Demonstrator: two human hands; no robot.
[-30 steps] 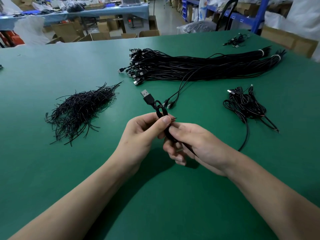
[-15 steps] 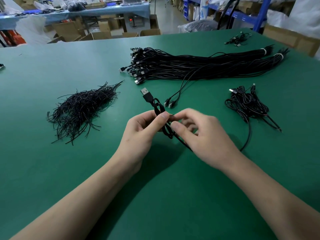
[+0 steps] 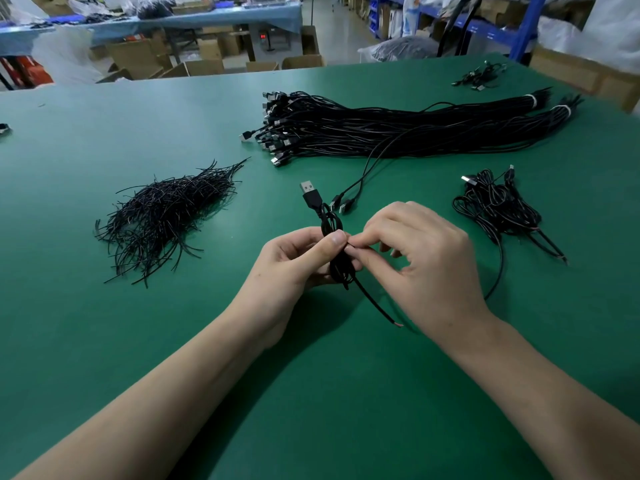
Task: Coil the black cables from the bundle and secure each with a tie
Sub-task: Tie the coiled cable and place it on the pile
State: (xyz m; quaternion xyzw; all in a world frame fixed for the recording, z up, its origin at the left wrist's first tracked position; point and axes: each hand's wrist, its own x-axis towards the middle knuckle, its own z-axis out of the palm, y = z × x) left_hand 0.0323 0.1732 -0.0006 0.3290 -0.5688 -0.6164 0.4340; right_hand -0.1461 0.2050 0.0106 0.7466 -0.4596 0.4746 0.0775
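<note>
Securing step, head view. The left hand [image 3: 294,261] held the coiled cable [image 3: 334,237] above the middle of the tabletop [image 3: 104,341]. Its grip was clenched around the waist of the coil, with the thumb pressed across the front. The USB plug [image 3: 310,194] stood out toward the far edge, and the free tail [image 3: 377,306] trailed toward the near edge.

The right hand [image 3: 426,258] had its thumb and forefinger pinched together at the same waist, touching the left thumb. This grip was judged to be closed on the tie, which the fingertips hid.

Good practice here would be as follows:
- Keep the left thumb firm so the loops cannot spring apart.
- Twist the tie ends close against the coil rather than out at their tips.
- Seat the twist at mid-length so neither end of the coil fans open.
- Keep the tail clear of the twist.

The loose ties [image 3: 162,216] lay toward the left edge and the bundle [image 3: 398,129] toward the far edge. The finished coils [image 3: 495,206] lay near the right edge, well apart from the hands.
</note>
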